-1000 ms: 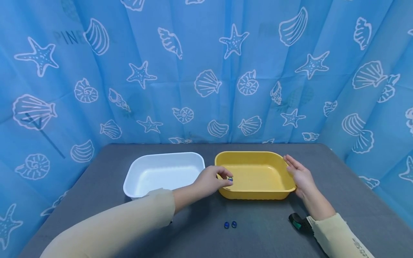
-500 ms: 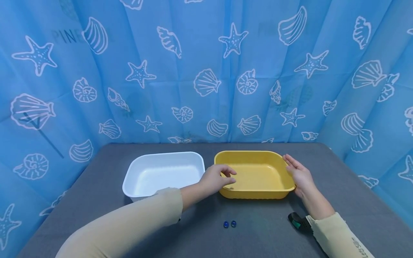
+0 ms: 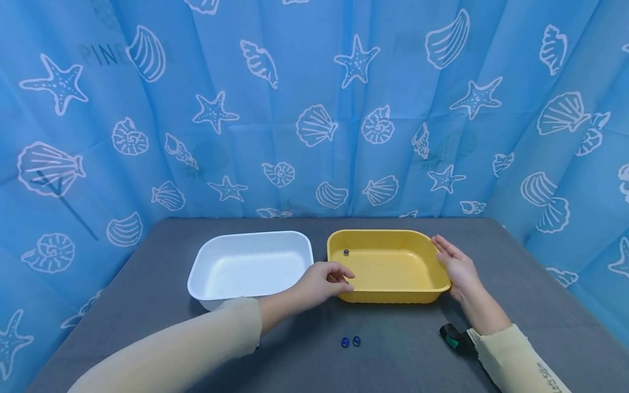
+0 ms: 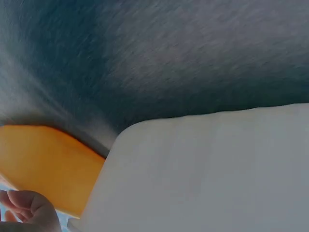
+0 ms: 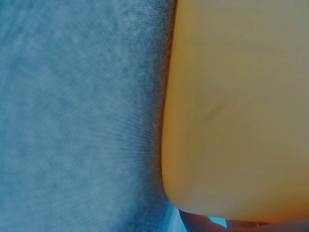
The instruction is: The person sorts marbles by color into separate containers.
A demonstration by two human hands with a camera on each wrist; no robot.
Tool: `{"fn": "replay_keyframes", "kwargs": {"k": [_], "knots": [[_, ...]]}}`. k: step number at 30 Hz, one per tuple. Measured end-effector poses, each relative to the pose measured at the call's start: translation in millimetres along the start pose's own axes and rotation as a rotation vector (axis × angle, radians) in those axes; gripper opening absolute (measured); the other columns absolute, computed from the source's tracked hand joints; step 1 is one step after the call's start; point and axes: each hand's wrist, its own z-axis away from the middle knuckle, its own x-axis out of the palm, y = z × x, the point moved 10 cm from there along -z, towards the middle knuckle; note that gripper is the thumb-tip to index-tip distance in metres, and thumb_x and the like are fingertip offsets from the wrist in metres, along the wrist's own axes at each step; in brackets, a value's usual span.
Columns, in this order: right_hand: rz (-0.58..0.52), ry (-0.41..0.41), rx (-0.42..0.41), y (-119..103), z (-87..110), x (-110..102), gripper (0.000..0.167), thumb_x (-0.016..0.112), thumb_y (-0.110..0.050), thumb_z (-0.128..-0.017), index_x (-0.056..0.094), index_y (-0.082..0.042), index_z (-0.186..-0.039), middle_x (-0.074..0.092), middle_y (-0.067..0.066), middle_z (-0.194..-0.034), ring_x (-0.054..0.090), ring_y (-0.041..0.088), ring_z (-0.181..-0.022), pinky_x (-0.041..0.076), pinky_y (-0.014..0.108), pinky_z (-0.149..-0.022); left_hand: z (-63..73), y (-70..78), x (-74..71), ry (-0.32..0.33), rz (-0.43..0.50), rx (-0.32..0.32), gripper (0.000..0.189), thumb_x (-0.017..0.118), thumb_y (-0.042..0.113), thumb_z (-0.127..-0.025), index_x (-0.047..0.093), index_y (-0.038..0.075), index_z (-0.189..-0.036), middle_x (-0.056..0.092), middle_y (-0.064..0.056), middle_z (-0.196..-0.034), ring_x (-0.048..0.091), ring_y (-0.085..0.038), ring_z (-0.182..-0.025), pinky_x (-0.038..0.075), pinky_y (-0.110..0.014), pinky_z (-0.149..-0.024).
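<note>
In the head view my left hand (image 3: pixel 328 283) is over the near left corner of the yellow basin (image 3: pixel 390 297), fingers loosely bent and thumb apart from them. A small dark glass marble (image 3: pixel 346 252) lies inside that basin near its left wall. My right hand (image 3: pixel 458 268) holds the basin's right side at the rim. In the right wrist view, fingers (image 5: pixel 195 222) show past the edge of the basin's outer wall (image 5: pixel 231 121). Two blue glass marbles (image 3: pixel 351 341) lie side by side on the grey tabletop in front of the basin.
A white basin (image 3: pixel 206 289) stands left of the yellow one, under my left forearm. A black strap with a green patch (image 3: pixel 454 338) is by my right cuff. The grey table (image 3: pixel 393 349) ends at a blue shell-print curtain (image 3: pixel 295 109).
A marble pinched in my left fingertips has been let go and now lies in the yellow basin. The left hand moved right, then slightly back left. My right hand stays put.
</note>
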Motion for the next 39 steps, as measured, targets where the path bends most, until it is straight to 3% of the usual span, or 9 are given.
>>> {"fn": "replay_keyframes", "kwargs": {"k": [6, 15, 24, 39], "knots": [[-0.004, 0.004, 0.002, -0.4, 0.5, 0.2, 0.052, 0.031, -0.016, -0.107, 0.014, -0.017, -0.156, 0.013, 0.000, -0.161, 0.013, 0.020, -0.147, 0.018, 0.038, -0.115, 18.0, -6.6, 7.4, -0.075, 0.024, 0.004, 0.021, 0.072, 0.007, -0.087, 0.069, -0.001, -0.107, 0.059, 0.001, -0.081, 0.051, -0.012, -0.075, 0.044, -0.019, -0.063], [-0.020, -0.009, 0.005, 0.8, 0.7, 1.0, 0.052, 0.031, -0.015, -0.107, 0.013, -0.017, -0.156, 0.012, 0.000, -0.161, 0.012, 0.019, -0.147, 0.018, 0.038, -0.115, 35.7, -35.7, 26.1, -0.224, -0.019, -0.048, 0.021, 0.073, 0.008, -0.086, 0.071, 0.007, -0.107, 0.062, 0.003, -0.087, 0.053, -0.011, -0.075, 0.043, -0.021, -0.064], [-0.010, 0.000, 0.007, 1.4, -0.4, 1.2, 0.051, 0.030, -0.015, -0.107, 0.013, -0.017, -0.156, 0.012, 0.000, -0.161, 0.012, 0.020, -0.147, 0.018, 0.038, -0.115, 38.8, -49.0, 40.6, -0.315, -0.053, -0.057, 0.021, 0.075, 0.009, -0.084, 0.071, 0.012, -0.104, 0.060, 0.007, -0.092, 0.052, -0.008, -0.079, 0.044, -0.021, -0.066], [-0.011, 0.021, 0.002, 0.4, 1.6, -1.1, 0.051, 0.032, -0.015, -0.107, 0.015, -0.017, -0.156, 0.014, 0.001, -0.161, 0.013, 0.020, -0.147, 0.017, 0.038, -0.115, 35.2, -50.2, 51.1, -0.365, -0.172, -0.094, 0.017, 0.078, 0.012, -0.082, 0.074, 0.017, -0.098, 0.058, 0.009, -0.089, 0.051, -0.006, -0.082, 0.043, -0.022, -0.074]]}}
